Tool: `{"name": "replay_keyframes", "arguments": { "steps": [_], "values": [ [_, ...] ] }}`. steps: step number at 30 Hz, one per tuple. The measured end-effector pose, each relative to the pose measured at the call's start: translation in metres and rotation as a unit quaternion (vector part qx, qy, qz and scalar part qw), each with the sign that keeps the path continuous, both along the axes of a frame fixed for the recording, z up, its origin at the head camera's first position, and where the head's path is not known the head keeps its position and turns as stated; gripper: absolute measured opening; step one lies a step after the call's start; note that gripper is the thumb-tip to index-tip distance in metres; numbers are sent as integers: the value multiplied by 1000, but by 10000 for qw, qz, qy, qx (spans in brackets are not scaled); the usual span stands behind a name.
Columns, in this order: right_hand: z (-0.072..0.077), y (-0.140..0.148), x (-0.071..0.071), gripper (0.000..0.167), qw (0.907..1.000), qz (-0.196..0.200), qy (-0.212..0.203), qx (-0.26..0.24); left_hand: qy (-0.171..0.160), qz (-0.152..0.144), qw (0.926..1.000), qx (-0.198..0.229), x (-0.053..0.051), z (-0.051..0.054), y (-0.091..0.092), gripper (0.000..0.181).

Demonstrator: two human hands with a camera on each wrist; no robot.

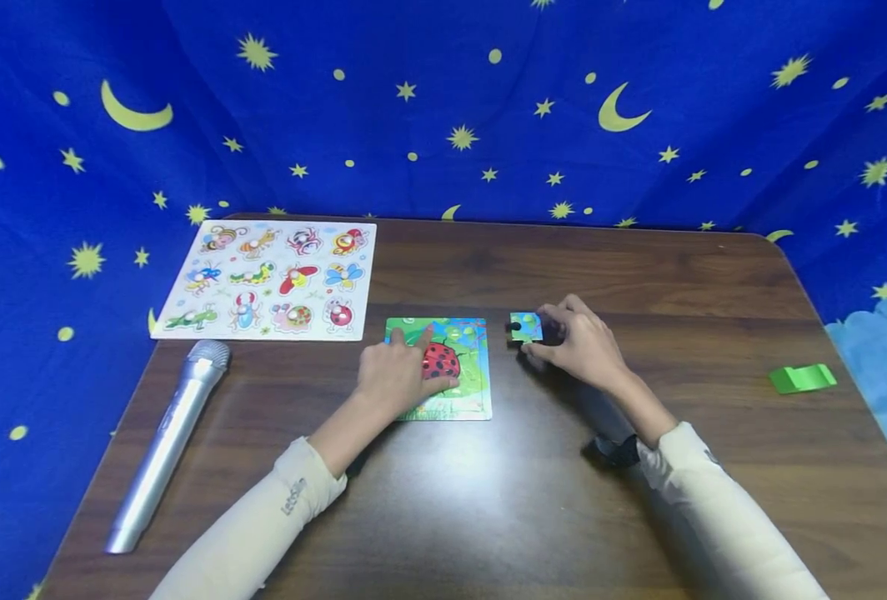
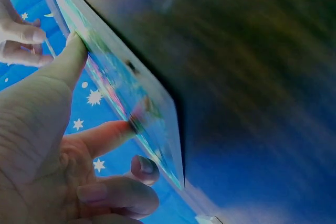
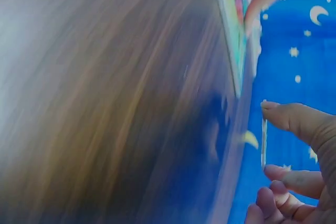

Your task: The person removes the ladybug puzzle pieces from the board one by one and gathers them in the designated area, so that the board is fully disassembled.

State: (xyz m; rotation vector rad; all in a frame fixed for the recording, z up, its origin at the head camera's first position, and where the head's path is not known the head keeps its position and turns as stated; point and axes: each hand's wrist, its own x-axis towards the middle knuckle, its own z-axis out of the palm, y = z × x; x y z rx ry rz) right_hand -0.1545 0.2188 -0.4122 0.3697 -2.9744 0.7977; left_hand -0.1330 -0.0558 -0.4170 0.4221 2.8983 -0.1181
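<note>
Desk, dark wood grain, starry blue cloth hanging behind it. A person in pale sleeves works with both hands.

Right hand: thumb and a finger clamped on a small puzzle piece, one at each of two opposite edges. The piece is just beside the ladybug puzzle, on its right, not touching it. Right wrist view shows the piece edge-on and thin, held apart from the desk surface; the other fingers curl loosely below.

Left hand: thumb and forefinger spread apart, tips on the puzzle, which lies flat on the desk. Remaining fingers bent, gripping nothing that I can see. Whether a slot lies vacant under that hand, I cannot tell.

Handling, my judgement: piece light and stiff, likely card or thin wood, smooth-faced. Best taken by its edges, as now; the narrow rim gives little purchase and might slip or pivot. Any knob or neck seems the weak spot, so grip the straighter sides. The puzzle base also looks light and apt to skid; a flat press near its border should steady it.

Nearby: insect peg board at far left, silver microphone before it, green block far right.
</note>
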Motion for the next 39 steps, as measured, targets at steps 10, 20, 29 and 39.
{"name": "replay_keyframes", "arguments": {
  "steps": [10,20,29,39],
  "values": [
    [-2,59,4,56,9993,-164,331,97,-33,5,10000,33,-1,0,-3,98],
    [1,114,8,57,9981,-458,293,272,13,-26,9999,105,-2,0,-5,97],
    [-8,141,9,59,9976,-540,104,427,41,-42,9999,104,-1,-1,-4,98],
    [-12,150,9,55,9969,-544,-130,548,124,-83,9999,58,-1,-2,-4,98]
  ]
}}
